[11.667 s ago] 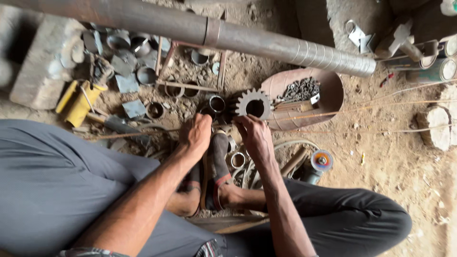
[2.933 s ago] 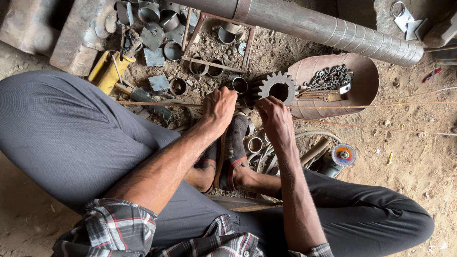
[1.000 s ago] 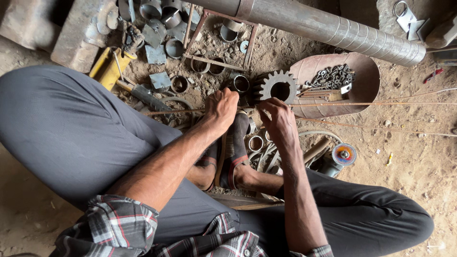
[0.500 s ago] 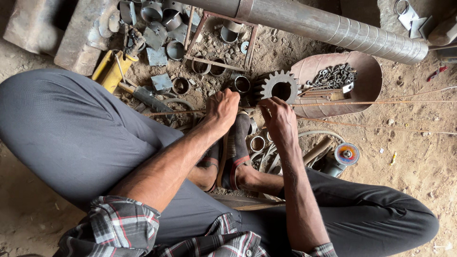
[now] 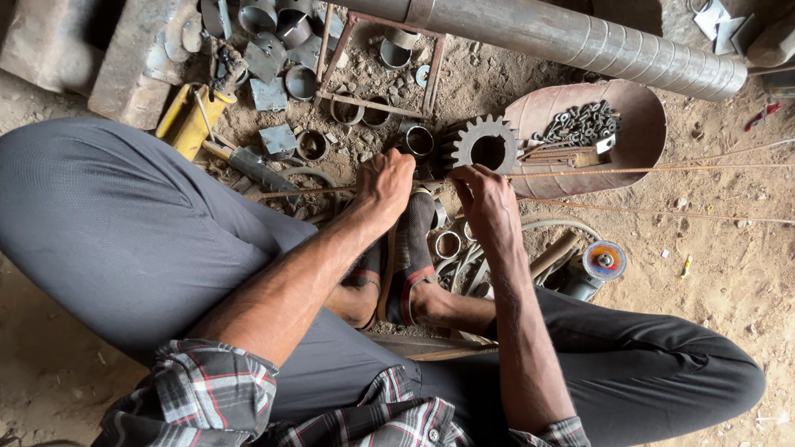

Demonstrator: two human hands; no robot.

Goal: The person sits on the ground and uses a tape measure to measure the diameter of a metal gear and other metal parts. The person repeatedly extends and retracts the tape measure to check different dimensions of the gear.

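Sitting cross-legged on a dirt floor, both hands working a thin metal rod over a pile of scrap.

Far left there's a yellow tool [image 5: 189,120] and some short pipe rings [image 5: 312,146] scattered in the dirt. Then the left hand [image 5: 385,184], fingers curled down tight on the thin rod [image 5: 580,172], which runs left to right across the scene just past the sandalled feet [image 5: 410,257]. Right hand [image 5: 489,203] sits just beside it, fingers bent together toward the same rod, but can't tell if it's really clamped. A toothed gear [image 5: 484,149] lies just beyond the right hand. Further right, a rusty bowl-shaped pan [image 5: 646,132] holding small chain links, and a grinder disc [image 5: 604,261] nearer. A big pipe [image 5: 580,37] runs across the far side.
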